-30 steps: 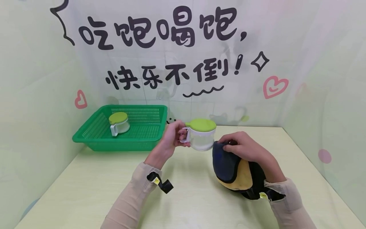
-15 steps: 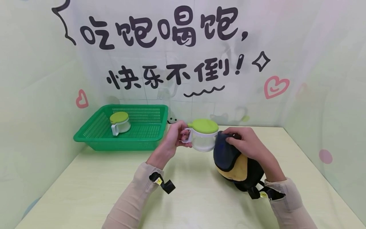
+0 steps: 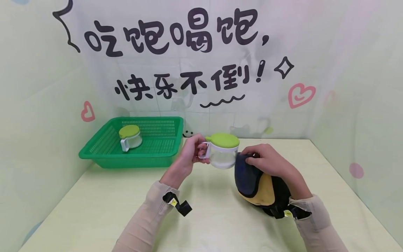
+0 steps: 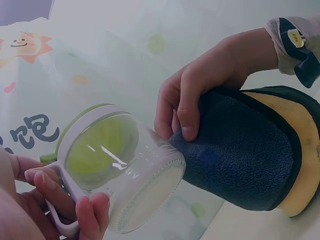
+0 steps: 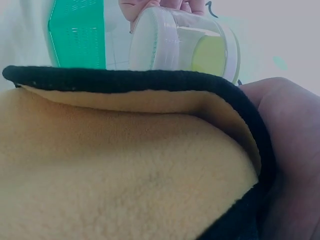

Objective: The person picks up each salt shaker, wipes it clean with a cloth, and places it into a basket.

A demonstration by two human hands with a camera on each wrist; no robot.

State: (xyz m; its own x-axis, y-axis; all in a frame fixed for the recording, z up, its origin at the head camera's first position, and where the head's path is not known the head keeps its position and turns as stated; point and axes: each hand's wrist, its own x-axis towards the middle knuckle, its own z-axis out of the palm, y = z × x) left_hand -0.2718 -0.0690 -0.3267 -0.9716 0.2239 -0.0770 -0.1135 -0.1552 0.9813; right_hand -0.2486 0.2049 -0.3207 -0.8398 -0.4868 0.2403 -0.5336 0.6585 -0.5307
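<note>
My left hand grips the white handle of a clear seasoning jar with a green lid, held up above the table. In the left wrist view the jar is tilted, its base toward the cloth. With thumb and fingers, my right hand pinches a two-sided cloth, dark blue and yellow with black edging, which hangs folded beside the jar. The cloth meets the jar near its base. In the right wrist view the cloth's yellow side covers much of the right hand.
A green plastic basket stands at the back left of the pale table. Inside it sits another green-lidded jar. A printed curtain hangs behind, and side walls flank the table.
The right hand and the upper edge of the cloth rise a little, then drop back beside the jar. The left hand keeps hold of the jar in nearly the same place.
</note>
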